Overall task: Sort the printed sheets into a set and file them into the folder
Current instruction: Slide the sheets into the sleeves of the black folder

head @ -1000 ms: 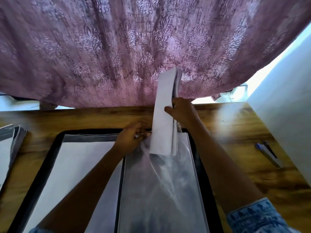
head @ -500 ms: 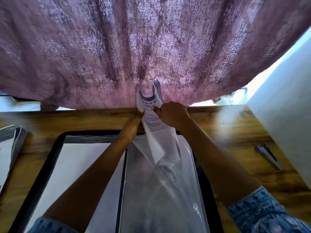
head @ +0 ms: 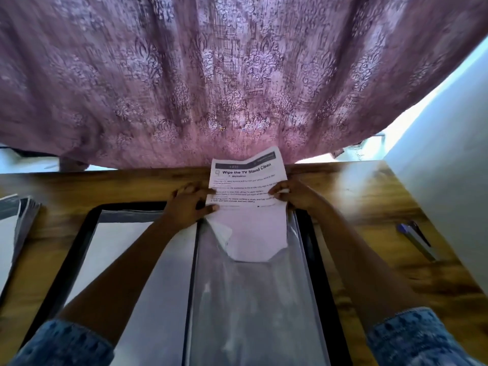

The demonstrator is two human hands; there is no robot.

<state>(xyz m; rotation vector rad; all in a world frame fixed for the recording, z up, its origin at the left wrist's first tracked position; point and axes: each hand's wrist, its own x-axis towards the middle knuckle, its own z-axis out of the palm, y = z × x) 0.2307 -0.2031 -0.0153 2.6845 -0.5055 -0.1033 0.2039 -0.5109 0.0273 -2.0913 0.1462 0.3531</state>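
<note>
A black folder (head: 87,228) lies open on the wooden table (head: 369,196). Its right page is a clear plastic sleeve (head: 253,307). A set of printed sheets (head: 248,186), headed "Wipe the TV Stand Clean", lies flat with its lower end inside the sleeve's top opening and its upper half sticking out toward the curtain. My left hand (head: 188,204) pinches the set's left edge at the sleeve mouth. My right hand (head: 290,194) grips the right edge, thumb on top. A bottom corner of the set is folded inside the sleeve.
A stack of more sheets (head: 15,228) lies at the table's left edge. A blue pen (head: 414,239) rests on the right side near a white wall (head: 449,167). A mauve patterned curtain (head: 211,75) hangs right behind the table's far edge.
The set stood upright and curled in my right hand above the sleeve; it now lies flat, face up, part way in the sleeve. My left hand moved from the sleeve mouth to the set's left edge.
</note>
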